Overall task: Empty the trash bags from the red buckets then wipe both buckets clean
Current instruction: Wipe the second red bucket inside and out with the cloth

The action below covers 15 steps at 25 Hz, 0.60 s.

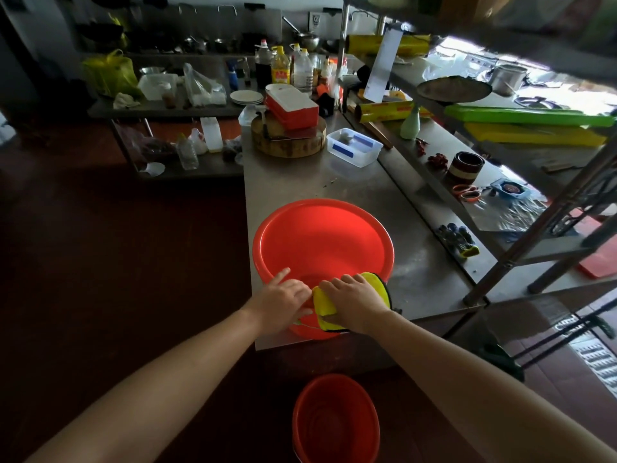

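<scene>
View: head camera, looking down over the arms.
Nearest: two bare forearms (467, 372) reach forward from the bottom corners and meet at a bucket's near rim.
Floor bucket: a smaller red plastic bucket (335, 419) stands upright on the dark red floor (133, 262), below the hands and closer to the person. No bag shows inside it.
Tabletop bucket: a wide red plastic bucket (320, 238) sits at the near corner of the stainless steel tabletop (367, 188), directly under both hands. Its inside is bare.
Cloth: a yellow cloth with dark trim (375, 282) is folded over the near rim, beneath the right hand and touching the left.
Left hand (280, 300): lies on the rim just beside the cloth, fingers fairly straight, forefinger pointing into the bucket. It holds nothing that I can make out and probably steadies the bucket.
Right hand (355, 300): fingers bent over the cloth, gripping and pressing it against the rim.
Beyond the hands: a round wooden chopping block (288, 142) and a clear plastic lidded box (354, 147), well apart from the bucket.
Done: emptying looks finished, since neither bucket shows a bag.
In hand: wiping the wide bucket at its near rim.
Left: likely the rest of this bucket. Whether the floor bucket has been wiped cannot be told.
</scene>
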{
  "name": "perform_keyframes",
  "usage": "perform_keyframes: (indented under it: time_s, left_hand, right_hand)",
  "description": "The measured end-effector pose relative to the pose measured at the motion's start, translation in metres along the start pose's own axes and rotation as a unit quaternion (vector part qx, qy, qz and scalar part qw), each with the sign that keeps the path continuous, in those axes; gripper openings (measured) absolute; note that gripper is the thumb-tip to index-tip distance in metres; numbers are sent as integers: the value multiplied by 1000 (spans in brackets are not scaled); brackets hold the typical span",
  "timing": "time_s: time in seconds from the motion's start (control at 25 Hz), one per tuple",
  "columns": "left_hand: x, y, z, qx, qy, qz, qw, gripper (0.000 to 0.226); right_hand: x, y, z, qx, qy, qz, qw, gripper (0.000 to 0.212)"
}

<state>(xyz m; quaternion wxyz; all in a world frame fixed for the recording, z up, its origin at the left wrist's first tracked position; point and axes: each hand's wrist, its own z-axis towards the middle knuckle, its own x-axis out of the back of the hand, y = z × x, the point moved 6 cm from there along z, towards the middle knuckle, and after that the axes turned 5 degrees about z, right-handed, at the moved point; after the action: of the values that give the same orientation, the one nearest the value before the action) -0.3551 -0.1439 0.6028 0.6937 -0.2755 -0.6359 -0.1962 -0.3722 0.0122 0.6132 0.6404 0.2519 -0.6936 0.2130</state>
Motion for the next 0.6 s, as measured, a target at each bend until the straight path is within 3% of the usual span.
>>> perform_keyframes:
  time_s: [0.28, 0.44, 0.6]
  left_hand:
    - [-2, -19, -16, 36, 32, -30, 998, 28]
    - [1, -42, -18, 62, -6, -16, 998, 34]
    - [6, -9, 2, 6, -60, 55, 997, 56]
  right_hand:
    - [3, 23, -16, 60, 40, -13, 997, 72]
    - [9, 45, -24, 83, 52, -16, 995, 70]
    - [10, 30, -13, 78, 23, -24, 996, 75]
